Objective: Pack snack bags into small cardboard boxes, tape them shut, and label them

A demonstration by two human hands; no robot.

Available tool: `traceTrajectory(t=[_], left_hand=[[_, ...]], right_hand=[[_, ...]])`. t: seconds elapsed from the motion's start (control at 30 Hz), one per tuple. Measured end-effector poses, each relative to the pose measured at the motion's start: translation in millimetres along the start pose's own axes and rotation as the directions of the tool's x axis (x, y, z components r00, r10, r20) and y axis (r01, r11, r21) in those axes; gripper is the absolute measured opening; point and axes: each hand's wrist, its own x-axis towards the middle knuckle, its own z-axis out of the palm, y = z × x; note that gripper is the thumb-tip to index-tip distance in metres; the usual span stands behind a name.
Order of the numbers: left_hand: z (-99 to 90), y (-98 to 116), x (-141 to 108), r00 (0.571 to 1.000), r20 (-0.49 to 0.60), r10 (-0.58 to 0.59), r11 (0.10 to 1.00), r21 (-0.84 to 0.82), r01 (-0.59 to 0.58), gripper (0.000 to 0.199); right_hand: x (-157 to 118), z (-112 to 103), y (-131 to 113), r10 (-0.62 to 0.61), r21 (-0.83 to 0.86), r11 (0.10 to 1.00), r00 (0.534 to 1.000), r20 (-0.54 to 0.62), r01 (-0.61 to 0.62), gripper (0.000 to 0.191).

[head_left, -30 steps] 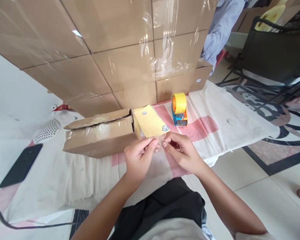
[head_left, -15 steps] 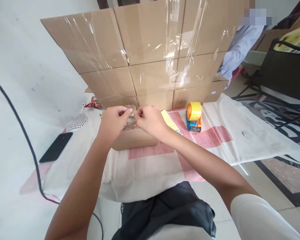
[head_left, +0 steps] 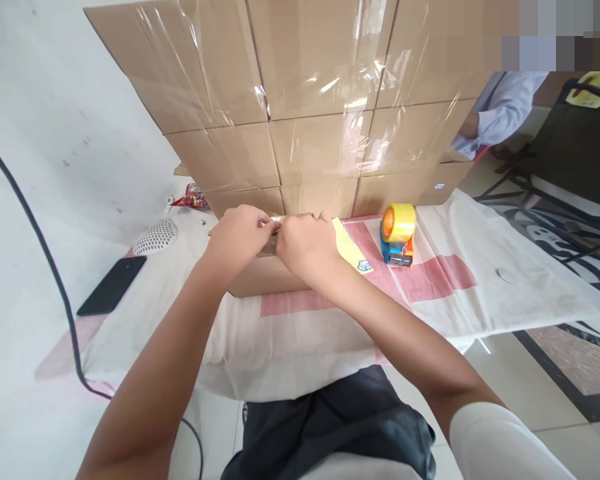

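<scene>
The cardboard box lies on the cloth, under both hands. The left hand and right hand curl nearly closed, close together, probably so both reach one spot; whether they grip anything is unclear — knuckles hide it. The yellow paper is partly covered; the tape dispenser stands upright beyond — likely kept within reach.

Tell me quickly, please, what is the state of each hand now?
Left hand: pinched closed above the brown cardboard box; anything held cannot be told.
Right hand: beside it, fingertips hidden; grip cannot be told.
</scene>
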Motion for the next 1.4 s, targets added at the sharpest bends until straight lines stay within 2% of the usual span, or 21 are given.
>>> traceTrajectory(t=[0.1, 0.2, 0.23, 0.3, 0.37, 0.43, 0.5, 0.57, 0.67, 0.83, 0.93, 1.03, 1.13, 1.23, 1.4], left_hand=[[8.1, -1, 3, 0.998, -0.023, -0.055, 0.985, 0.160, 0.058, 0.021], [16.8, -10, 5, 0.988, -0.133, -0.080, 0.969, 0.222, 0.108, 0.060], [19.4, -13, 6, 0.984, -0.157, -0.084, 0.969, 0.216, 0.117, 0.067], [23.5, -20, 4, 0.977, -0.202, -0.064, 0.977, 0.185, 0.102, 0.061], [26.2, -26, -2, 0.957, -0.290, 0.030, 0.983, 0.181, 0.024, 0.040], [27.9, -30, -12, 0.900, -0.381, 0.213, 0.967, 0.214, -0.138, 0.022], [30.4, -35, -26, 0.827, -0.370, 0.423, 0.903, 0.251, -0.350, 0.022], [34.7, -40, -39, 0.780, -0.278, 0.560, 0.826, 0.254, -0.503, 0.028], [43.0, -47, -53, 0.764, -0.208, 0.611, 0.786, 0.280, -0.552, 0.033], [50.6, -54, -56, 0.741, -0.299, 0.602, 0.791, 0.355, -0.499, 0.035], [51.1, -54, -55, 0.754, -0.297, 0.586, 0.801, 0.356, -0.482, 0.038], [48.9, -50, -57, 0.778, -0.272, 0.566, 0.813, 0.344, -0.470, 0.034], [43.3, -43, -60, 0.803, -0.241, 0.545, 0.822, 0.342, -0.455, 0.028], [38.8, -36, -58, 0.839, -0.159, 0.521, 0.826, 0.342, -0.448, 0.026], [40.8, -32, -53, 0.890, -0.077, 0.450, 0.855, 0.326, -0.404, 0.043]], right_hand=[[2, 2, 1, 0.025, -0.020, 0.999, 0.998, 0.057, -0.024, 0.020], [2, 3, 3, 0.049, -0.027, 0.999, 0.997, 0.064, -0.048, 0.022], [2, 4, 4, 0.055, -0.028, 0.998, 0.997, 0.058, -0.054, 0.022], [2, 4, 5, 0.064, -0.032, 0.998, 0.997, 0.046, -0.063, 0.024], [1, 5, 6, 0.072, -0.049, 0.996, 0.997, 0.015, -0.072, 0.021], [0, 5, 8, 0.091, -0.071, 0.993, 0.995, -0.046, -0.094, 0.019], [-3, 4, 13, 0.125, -0.068, 0.989, 0.987, -0.104, -0.132, 0.030], [-7, 2, 23, 0.166, -0.028, 0.985, 0.977, -0.133, -0.171, 0.031], [-16, 0, 51, 0.221, 0.113, 0.972, 0.964, -0.147, -0.206, 0.020], [-35, 6, 113, 0.346, 0.332, 0.904, 0.918, -0.192, -0.271, 0.019], [-49, 10, 140, 0.399, 0.397, 0.865, 0.900, -0.173, -0.307, 0.019], [-61, 16, 155, 0.403, 0.416, 0.850, 0.908, -0.115, -0.324, 0.019], [-66, 22, 164, 0.367, 0.371, 0.865, 0.930, -0.008, -0.338, 0.020], [-66, 26, 170, 0.320, 0.320, 0.887, 0.942, 0.098, -0.335, 0.017], [-61, 28, 178, 0.248, 0.222, 0.929, 0.944, 0.219, -0.295, 0.019]])
